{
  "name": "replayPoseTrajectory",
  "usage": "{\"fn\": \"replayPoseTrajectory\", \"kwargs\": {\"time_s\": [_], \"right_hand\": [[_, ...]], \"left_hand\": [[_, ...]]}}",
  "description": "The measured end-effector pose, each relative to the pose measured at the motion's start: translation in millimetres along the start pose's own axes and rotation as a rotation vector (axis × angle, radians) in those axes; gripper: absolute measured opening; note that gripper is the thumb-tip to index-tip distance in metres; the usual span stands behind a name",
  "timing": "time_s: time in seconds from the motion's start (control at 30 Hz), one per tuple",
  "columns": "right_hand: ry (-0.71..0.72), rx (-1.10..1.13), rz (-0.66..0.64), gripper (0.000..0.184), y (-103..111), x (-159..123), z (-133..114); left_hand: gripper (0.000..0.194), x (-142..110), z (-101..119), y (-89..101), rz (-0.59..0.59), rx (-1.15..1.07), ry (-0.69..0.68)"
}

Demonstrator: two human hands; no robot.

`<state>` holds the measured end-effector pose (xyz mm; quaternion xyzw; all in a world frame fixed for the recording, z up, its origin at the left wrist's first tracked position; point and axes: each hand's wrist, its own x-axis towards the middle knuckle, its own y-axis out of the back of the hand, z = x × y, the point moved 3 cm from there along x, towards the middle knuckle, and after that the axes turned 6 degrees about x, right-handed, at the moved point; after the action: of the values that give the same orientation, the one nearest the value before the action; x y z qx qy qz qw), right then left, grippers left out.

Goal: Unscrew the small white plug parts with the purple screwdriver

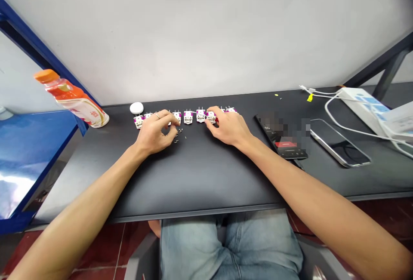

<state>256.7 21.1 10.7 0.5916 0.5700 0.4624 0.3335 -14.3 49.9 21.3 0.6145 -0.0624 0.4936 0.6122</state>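
Observation:
Along the back of the black table stands a row of several small white-and-purple parts (188, 117) with short metal prongs on top. My left hand (157, 131) is curled in front of the row, thumb and index finger brought close together; anything between them is too small to make out. Several tiny screws (180, 130) lie scattered just beside those fingertips. Farther right, my right hand (229, 126) has its fingers closed around a thin screwdriver (202, 115), its pale shaft pointing left across the row. That hand hides some of the parts behind it.
A round white lid-like disc (137, 108) and an orange-capped bottle (75, 99) are at the left. To the right lie a black phone (280, 140), a second phone (343, 146), white cables (348, 130) and a white box (371, 108). A wall rises behind the table.

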Motion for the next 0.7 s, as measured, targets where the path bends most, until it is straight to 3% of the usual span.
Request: {"fn": "replayPoseTrajectory", "kwargs": {"time_s": [0.17, 0.3, 0.47, 0.53, 0.7], "right_hand": [[-0.064, 0.025, -0.007, 0.05, 5.3, -1.5, 4.0], [-0.021, 0.085, -0.038, 0.036, 9.5, -5.1, 2.1], [0.276, 0.397, -0.282, 0.038, 10.4, -14.0, -0.8], [0.392, 0.541, -0.314, 0.039, 14.2, -15.4, 0.2], [0.471, 0.714, -0.018, 0.024, 36.3, -12.6, 6.5]], "left_hand": [[0.018, -0.2, 0.4, 0.3, 0.014, 0.005, -0.027], [0.019, -0.1, 1.5, -0.1, 0.046, 0.008, -0.066], [0.02, -1.4, 7.9, -1.1, 0.029, -0.006, -0.091], [0.019, -1.6, 13.7, -0.9, -0.003, -0.026, -0.109], [0.016, -0.5, 29.8, -3.2, -0.2, -0.092, -0.175]]}}
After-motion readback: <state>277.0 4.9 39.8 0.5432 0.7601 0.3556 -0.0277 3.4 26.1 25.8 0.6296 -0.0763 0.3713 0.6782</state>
